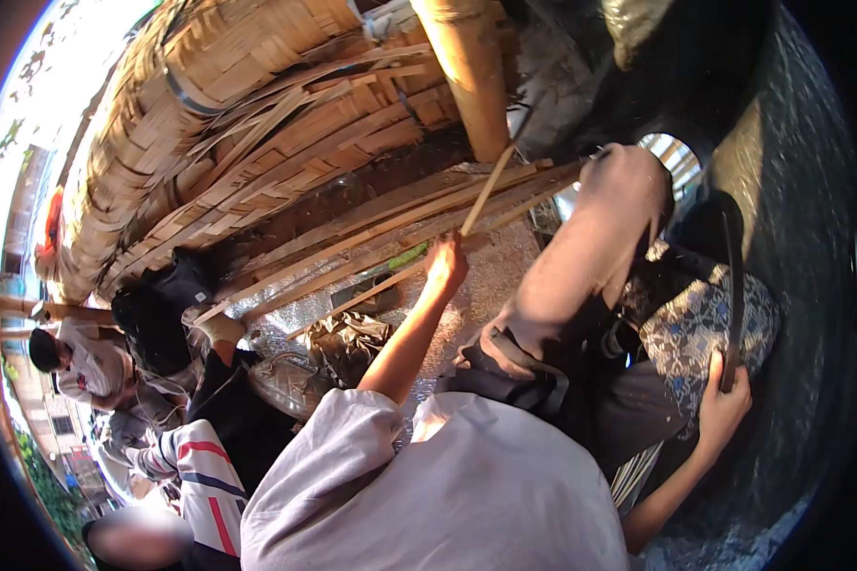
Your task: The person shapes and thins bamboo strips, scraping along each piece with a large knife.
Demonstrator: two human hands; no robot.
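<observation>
My left hand [445,266] is closed round a thin bamboo strip [490,186], out in front of my body. The strip slants up and away to the right, its far end near a thick bamboo post [467,76]. Over at the right, my right hand [726,404] grips the lower end of a long, dark, curved knife [735,276]. Its blade points upward, beside a blue-and-cream patterned cloth [705,319] that lies by my leg. The knife and the strip are well apart.
Large woven bamboo rolls [229,57] fill the far left. Several long bamboo slats [371,233] lie across the ground ahead. My bent knee [624,181] rises between my hands. Crumpled dark cloth [343,343] lies left. Other people sit at the left, one in a striped sleeve [205,466].
</observation>
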